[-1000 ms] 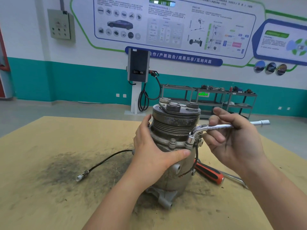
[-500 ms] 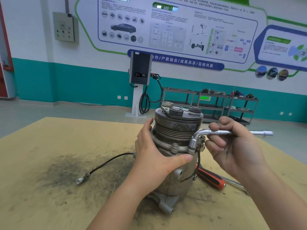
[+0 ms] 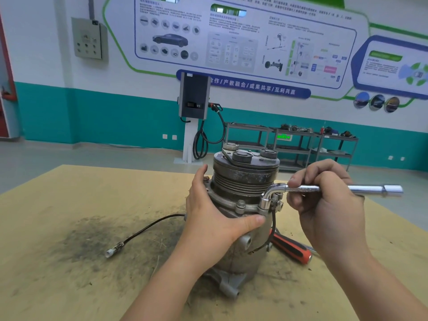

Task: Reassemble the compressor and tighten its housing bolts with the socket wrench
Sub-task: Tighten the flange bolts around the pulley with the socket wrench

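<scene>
Left hand (image 3: 215, 218) wraps around the upright compressor (image 3: 243, 205) on the counter (image 3: 69, 228); right hand (image 3: 324, 205) grips the socket wrench (image 3: 328, 188), its socket on a housing bolt (image 3: 265, 206).

head cam, 1 view | faces fwd + down over table (image 3: 69, 205) | close on hands, wall behind

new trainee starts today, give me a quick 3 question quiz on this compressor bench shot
1. True or false: the socket wrench sits on a flange bolt of the compressor.
2. Which hand steadies the compressor body? A left hand B right hand C neither
3. Fill in: the tool lying on the table behind the compressor has a red and ____ handle.

Key: 1 true; 2 A; 3 black, on the screwdriver.
</scene>
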